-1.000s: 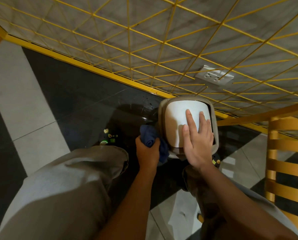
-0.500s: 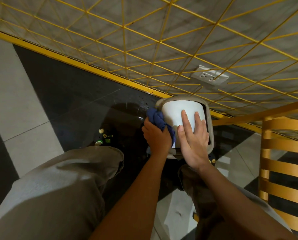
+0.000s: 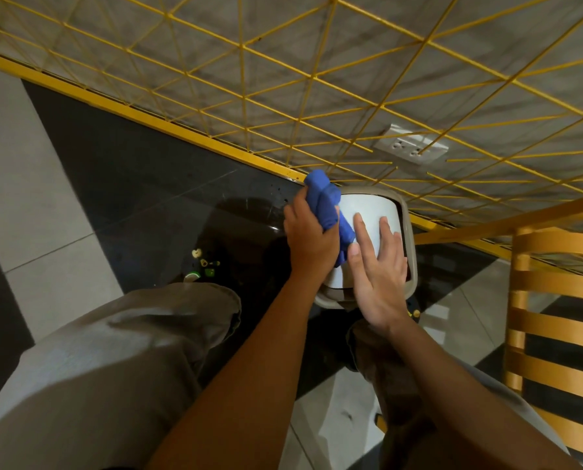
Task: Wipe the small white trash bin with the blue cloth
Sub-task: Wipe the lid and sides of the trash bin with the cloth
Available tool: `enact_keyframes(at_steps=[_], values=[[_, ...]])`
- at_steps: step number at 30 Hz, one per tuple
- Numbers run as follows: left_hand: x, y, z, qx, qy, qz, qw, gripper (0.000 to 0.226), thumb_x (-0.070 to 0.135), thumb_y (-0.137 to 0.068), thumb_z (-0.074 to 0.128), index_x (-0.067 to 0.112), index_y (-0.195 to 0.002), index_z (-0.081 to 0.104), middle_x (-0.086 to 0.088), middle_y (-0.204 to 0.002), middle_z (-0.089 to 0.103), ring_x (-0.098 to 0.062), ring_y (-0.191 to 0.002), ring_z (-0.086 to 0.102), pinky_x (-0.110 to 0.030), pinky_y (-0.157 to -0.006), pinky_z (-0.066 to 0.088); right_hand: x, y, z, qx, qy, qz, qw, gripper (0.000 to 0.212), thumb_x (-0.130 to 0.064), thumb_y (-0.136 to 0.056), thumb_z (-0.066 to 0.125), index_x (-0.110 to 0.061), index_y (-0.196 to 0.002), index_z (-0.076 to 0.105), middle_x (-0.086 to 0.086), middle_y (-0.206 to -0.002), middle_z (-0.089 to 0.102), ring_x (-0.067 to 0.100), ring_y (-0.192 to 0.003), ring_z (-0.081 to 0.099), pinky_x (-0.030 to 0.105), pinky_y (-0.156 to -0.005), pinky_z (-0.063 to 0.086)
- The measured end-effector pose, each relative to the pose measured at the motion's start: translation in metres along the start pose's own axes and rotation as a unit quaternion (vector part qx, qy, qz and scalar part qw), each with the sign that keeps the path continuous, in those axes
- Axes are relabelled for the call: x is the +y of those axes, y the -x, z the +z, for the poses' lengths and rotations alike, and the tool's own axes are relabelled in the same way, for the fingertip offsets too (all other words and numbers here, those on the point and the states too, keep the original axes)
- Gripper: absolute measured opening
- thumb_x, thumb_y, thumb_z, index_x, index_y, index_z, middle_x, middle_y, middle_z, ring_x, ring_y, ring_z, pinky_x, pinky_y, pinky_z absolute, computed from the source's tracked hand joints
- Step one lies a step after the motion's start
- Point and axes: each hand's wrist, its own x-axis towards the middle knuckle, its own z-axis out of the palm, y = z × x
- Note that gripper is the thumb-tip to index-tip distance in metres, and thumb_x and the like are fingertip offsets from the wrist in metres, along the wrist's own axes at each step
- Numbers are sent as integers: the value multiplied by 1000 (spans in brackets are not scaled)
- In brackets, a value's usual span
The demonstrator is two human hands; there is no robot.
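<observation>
Down on the dark glossy floor [image 3: 140, 184], close against the yellow wire grid [image 3: 283, 79] that fronts the wall, sits the small white trash bin [image 3: 368, 215], and that is where I am working. My left hand [image 3: 308, 237] has its fingers curled tight round the bunched blue cloth [image 3: 327, 205], pressing it to the bin's upper left edge, near the rim on the far side. My right hand [image 3: 380, 276] lies flat on the white lid with fingers straight and slightly spread, holding nothing, only steadying the bin (it looks light enough to skid on this polished tile).

As for progress, I judge the wipe to be under way but far from finished. Cloth and bin are in contact at one corner only; the white top under my right palm, the right flank and the beige rim nearest my knees show no cloth on them now. I cannot tell from this view which surfaces are already clean, since the plastic shows no visible dirt or wet streaks either way. What remains, in my estimate, is carrying the cloth round the rim, across the lid once my right hand shifts off it, and down the sides, which are mostly hidden from here.
</observation>
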Motion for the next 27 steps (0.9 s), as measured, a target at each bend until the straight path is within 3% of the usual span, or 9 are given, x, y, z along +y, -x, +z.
enact_keyframes(at_steps=[1,2,4,10,13,16,19,22,27], values=[[0,1,1,53,-13,5,999,52,17,-87,59,0,-132,39,-22,-126,47,-32,-118,48,-36,-99,40,0,-1,-1,-3,-3,2,1000,53,-59,-87,11,-53,-140,10,-6,-158,-3,20,-144,-11,49,-115,-3],[-4,6,0,52,-29,15,998,53,18,-87,58,0,-133,38,-22,-126,47,-32,-118,48,-37,-100,39,0,-2,0,-5,-2,3,1000,53,-60,-87,11,-54,-140,9,-6,-158,-4,20,-144,-12,49,-115,-4],[-5,-2,3,32,-32,18,999,52,21,-89,57,1,-133,37,-22,-127,47,-32,-119,48,-37,-100,38,1,-2,0,-4,6,0,1000,53,-60,-87,11,-55,-139,8,-7,-158,-5,20,-144,-13,48,-114,-5],[-18,-18,-7,-12,-25,-105,994,49,25,-91,51,4,-133,33,-22,-130,44,-38,-118,47,-45,-97,41,2,0,1,-2,19,-9,1000,55,-64,-86,11,-54,-140,5,-6,-158,-6,21,-144,-13,51,-115,-3],[-26,-20,-14,-47,-56,-97,993,50,27,-92,50,7,-134,32,-20,-132,43,-37,-118,47,-46,-97,41,3,-1,2,7,38,-20,999,61,-69,-81,9,-54,-140,2,-4,-158,-4,24,-145,-11,53,-115,2],[-30,-16,-24,-53,-11,-101,993,45,23,-90,53,8,-130,37,-18,-127,49,-33,-114,51,-47,-97,43,3,-2,2,12,69,-37,997,70,-73,-77,17,-50,-142,0,0,-158,-3,29,-145,-7,56,-113,5],[-37,-2,-40,2,105,-178,978,38,16,-90,54,6,-124,41,-14,-117,56,-27,-104,57,-42,-94,47,3,-1,1,9,88,-46,995,88,-79,-69,33,-46,-144,0,2,-158,-3,32,-144,-6,56,-112,6],[-38,8,-61,95,183,-250,946,44,15,-91,54,7,-130,38,-15,-123,55,-30,-111,57,-38,-96,46,3,0,-2,-8,108,-54,993,99,-71,-68,55,-42,-145,0,4,-158,-4,35,-144,-7,59,-111,7],[-16,4,-94,166,220,-215,937,45,14,-92,53,3,-132,34,-16,-134,47,-29,-121,49,-32,-93,41,6,-3,-14,-63,132,-91,985,101,-56,-72,67,-41,-145,-2,3,-158,-9,35,-143,-12,61,-111,3]])
